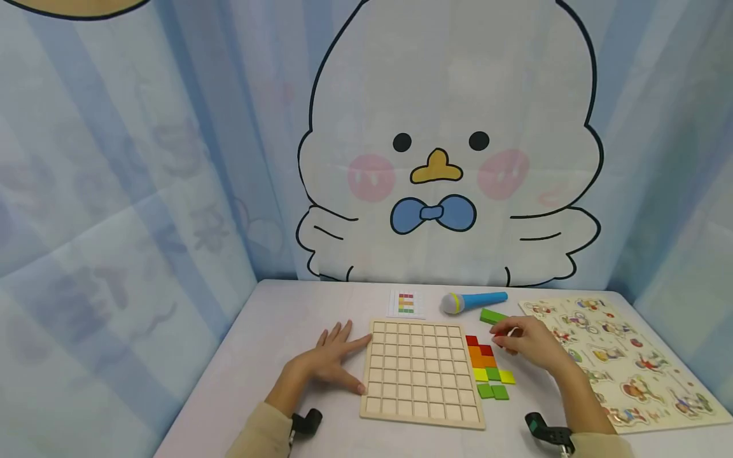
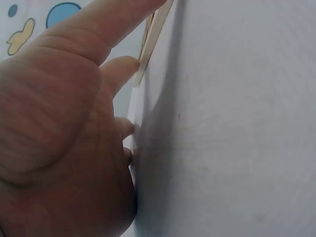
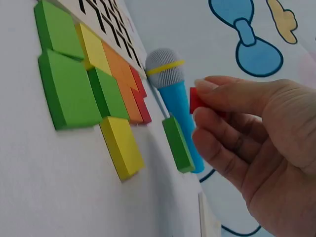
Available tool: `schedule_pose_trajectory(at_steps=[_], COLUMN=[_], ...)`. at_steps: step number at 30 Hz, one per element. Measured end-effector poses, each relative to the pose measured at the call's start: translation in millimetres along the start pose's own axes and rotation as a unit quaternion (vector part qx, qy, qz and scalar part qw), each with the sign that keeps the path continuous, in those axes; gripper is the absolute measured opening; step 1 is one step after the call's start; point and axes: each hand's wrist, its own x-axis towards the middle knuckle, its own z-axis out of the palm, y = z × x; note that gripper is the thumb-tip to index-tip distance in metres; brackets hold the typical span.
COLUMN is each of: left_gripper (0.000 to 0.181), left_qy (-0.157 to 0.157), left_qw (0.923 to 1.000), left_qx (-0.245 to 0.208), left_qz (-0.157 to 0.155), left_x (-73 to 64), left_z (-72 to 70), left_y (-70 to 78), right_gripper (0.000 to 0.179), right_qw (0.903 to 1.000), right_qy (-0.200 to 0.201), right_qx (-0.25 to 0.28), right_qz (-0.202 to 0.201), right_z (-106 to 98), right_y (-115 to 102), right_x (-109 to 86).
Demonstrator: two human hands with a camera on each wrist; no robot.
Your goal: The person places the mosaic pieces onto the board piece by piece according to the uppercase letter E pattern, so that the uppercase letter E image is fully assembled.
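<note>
1. One red block (image 1: 499, 333) shows in the head view, pinched by the right hand (image 1: 529, 343) beyond the right edge of the board (image 1: 424, 375). The left hand (image 1: 329, 361) lies spread on the counter (image 1: 321, 439), thumb and index finger against the board's left edge. A low pass of the right hand could knock the loose blocks (image 1: 485, 360) askew. The card (image 1: 406, 304) behind the board has a pattern too small to read surely.

2. Only a sliver of the board shows in the left wrist view; its grid is out of sight and the thumb tip is cut off. How hard the hand presses cannot be told; a sideways shove might push the board into the blocks.

3. Thumb and fingers cover much of the red block in the right wrist view, leaving its full shape unclear. A grip so near its edge could slip. The microphone (image 3: 173, 96), partly hidden behind a green block (image 3: 177, 145), might roll if bumped.
</note>
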Motion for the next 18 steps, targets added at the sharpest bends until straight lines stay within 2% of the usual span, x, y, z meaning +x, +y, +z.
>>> schedule_pose_trajectory(at_steps=[5, 9, 14, 18], left_gripper=[0.11, 0.11, 0.11, 0.11], left_qy=[-0.002, -0.003, -0.005, -0.005], left_qw=[1.0, 1.0, 1.0, 1.0], left_qx=[0.002, 0.005, 0.005, 0.006], left_qz=[-0.004, -0.007, -0.004, -0.004], left_x=[-0.7, -1.6, -2.1, -2.7], left_z=[-0.4, -1.2, -1.3, -1.9], left_y=[0.7, 2.4, 3.1, 2.7], right_gripper=[0.034, 0.04, 0.04, 0.036], right_qw=[0.997, 0.9931, 0.9897, 0.99], right_qy=[0.023, 0.034, 0.06, 0.054], right_qx=[0.073, 0.112, 0.129, 0.123], right_qz=[-0.006, -0.007, -0.017, -0.042], right_z=[11, 23, 42, 61], right_y=[-15, -25, -36, -48], right_x=[7.3, 13.2, 23.6, 33.4])
